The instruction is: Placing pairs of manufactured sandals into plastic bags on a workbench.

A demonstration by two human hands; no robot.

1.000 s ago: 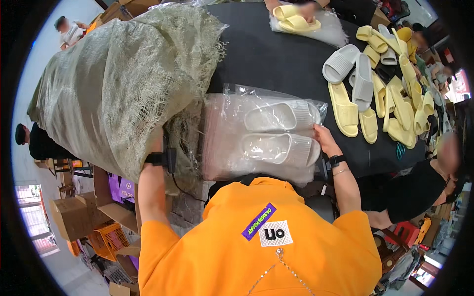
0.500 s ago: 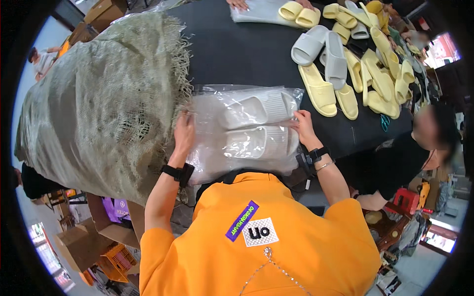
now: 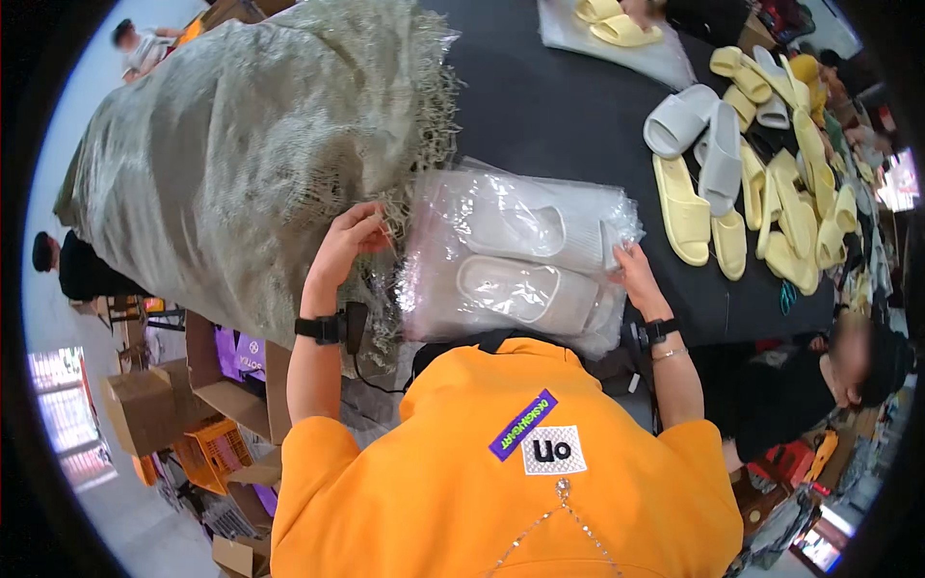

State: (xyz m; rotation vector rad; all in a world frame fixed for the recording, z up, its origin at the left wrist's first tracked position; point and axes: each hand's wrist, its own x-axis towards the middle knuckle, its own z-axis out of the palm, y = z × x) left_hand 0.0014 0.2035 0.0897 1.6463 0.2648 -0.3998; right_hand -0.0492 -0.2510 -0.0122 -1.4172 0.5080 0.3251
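White slippers (image 3: 566,302), one pair, side by side inside a clear plastic bag (image 3: 438,207), lying flat on the dark table (image 3: 540,96) just beyond the orange shirt (image 3: 511,462), heels to the left, straps to the right. At the bag's right edge, right hand (image 3: 636,275), thumb and fingertips pinching the plastic near the strap end. Beside the bag's left edge, left hand (image 3: 358,233), set before the frayed edge of a big woven sack (image 3: 241,164), fingers curled in close together; cannot tell whether pinching loose threads or nothing. Black bands (image 3: 323,329) round both wrists. Farther right on the table, well apart from the bag, a loose heap of yellow slippers (image 3: 682,217) and grey slippers (image 3: 721,164), with a small teal looped object (image 3: 787,297) just below. Off the table, lower left, cardboard boxes (image 3: 145,409) and an orange crate (image 3: 214,453).
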